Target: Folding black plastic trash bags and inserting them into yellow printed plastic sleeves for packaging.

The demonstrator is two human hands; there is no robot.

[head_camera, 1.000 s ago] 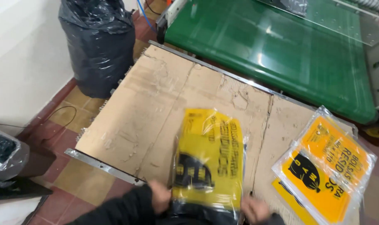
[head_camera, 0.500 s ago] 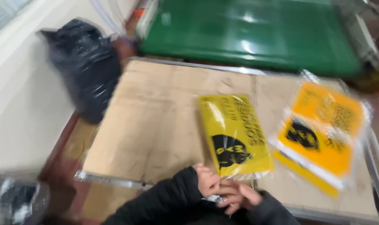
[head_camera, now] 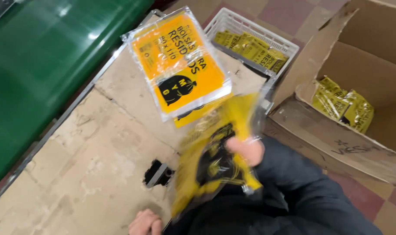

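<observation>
Cardboard sheeting covers the surface (head_camera: 76, 174), with a green conveyor belt (head_camera: 37, 65) running along its far left edge. Taking the stack of clear-wrapped orange packs (head_camera: 180, 65) on that cardboard as the marker: well below it and to the left, at the bottom edge of the view, the left hand (head_camera: 145, 223) rests curled against the cardboard, and I cannot tell whether its grip holds anything. A small dark object (head_camera: 158, 173) lies in a gap in the cardboard between that hand and the stack. Just below the stack and slightly right, the right hand (head_camera: 246, 150) is lifted off the surface, its grip closed on a blurred yellow pack (head_camera: 215, 161) in clear film, dark sleeve behind it. Right of the stack, touching its upper corner, a white plastic crate (head_camera: 250, 30) holds more yellow packs. Farther right, on the tiled floor, an open cardboard box (head_camera: 359, 87) contains a few crumpled yellow packs (head_camera: 341, 102).
</observation>
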